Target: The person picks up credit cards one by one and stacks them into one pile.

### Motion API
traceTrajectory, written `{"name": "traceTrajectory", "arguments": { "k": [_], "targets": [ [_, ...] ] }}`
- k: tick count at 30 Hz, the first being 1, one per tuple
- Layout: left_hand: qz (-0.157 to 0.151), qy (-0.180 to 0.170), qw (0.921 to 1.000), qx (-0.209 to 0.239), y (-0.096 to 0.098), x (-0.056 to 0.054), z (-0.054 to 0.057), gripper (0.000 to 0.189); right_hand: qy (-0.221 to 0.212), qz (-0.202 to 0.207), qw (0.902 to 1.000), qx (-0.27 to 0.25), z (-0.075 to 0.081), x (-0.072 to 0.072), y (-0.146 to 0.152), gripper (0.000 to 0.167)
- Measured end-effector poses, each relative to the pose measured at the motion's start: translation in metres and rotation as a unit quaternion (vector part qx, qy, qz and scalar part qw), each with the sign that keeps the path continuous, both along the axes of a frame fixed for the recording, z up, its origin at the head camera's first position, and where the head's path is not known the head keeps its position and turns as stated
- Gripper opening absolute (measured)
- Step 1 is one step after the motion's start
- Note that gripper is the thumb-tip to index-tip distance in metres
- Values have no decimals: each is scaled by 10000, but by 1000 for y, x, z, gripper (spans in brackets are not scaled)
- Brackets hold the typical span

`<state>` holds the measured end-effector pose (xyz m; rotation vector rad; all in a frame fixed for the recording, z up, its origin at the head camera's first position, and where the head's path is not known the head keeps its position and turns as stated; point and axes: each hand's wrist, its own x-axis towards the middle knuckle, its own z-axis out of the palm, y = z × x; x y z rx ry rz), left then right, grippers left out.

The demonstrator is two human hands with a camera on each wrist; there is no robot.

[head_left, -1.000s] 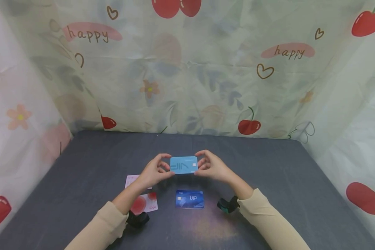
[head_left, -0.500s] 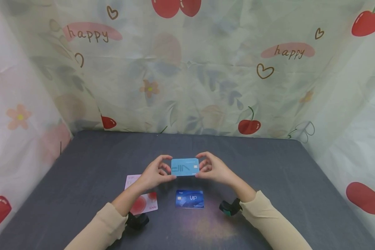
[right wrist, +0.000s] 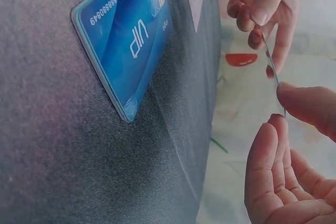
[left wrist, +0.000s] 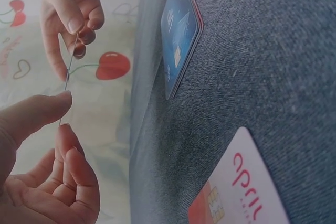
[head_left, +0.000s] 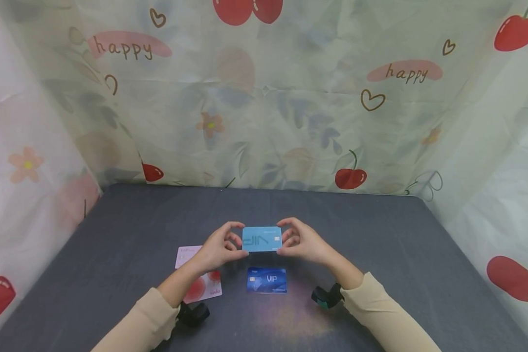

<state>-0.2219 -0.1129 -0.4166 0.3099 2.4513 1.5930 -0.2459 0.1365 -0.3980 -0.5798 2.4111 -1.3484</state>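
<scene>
In front of the printed curtain (head_left: 264,122), we see the table (head_left: 356,234) bearing the blue stack (head_left: 266,280), the red card (head_left: 204,289) and the pink card (head_left: 186,254), all three where they lay one second earlier. We find the light-blue card (head_left: 262,239) raised above the table, just beyond the stack, its left end pinched by the left hand (head_left: 219,246) and its right end by the right hand (head_left: 305,243). Compared with that earlier frame, we note card and both hands slightly lower in the head view, nearer the stack.
</scene>
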Motion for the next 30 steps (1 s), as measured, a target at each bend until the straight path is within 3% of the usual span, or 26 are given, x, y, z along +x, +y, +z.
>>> {"name": "traceTrajectory", "arguments": {
  "k": [19, 30],
  "targets": [
    [-245, -12, 9997, -1, 2, 7, -5, 62, -37, 77, 10000, 36, -7, 9, 5, 60],
    [-332, 48, 9994, -96, 3, 13, -7, 62, 163, 245, 9995, 92, -11, 14, 8, 58]
  ]
}}
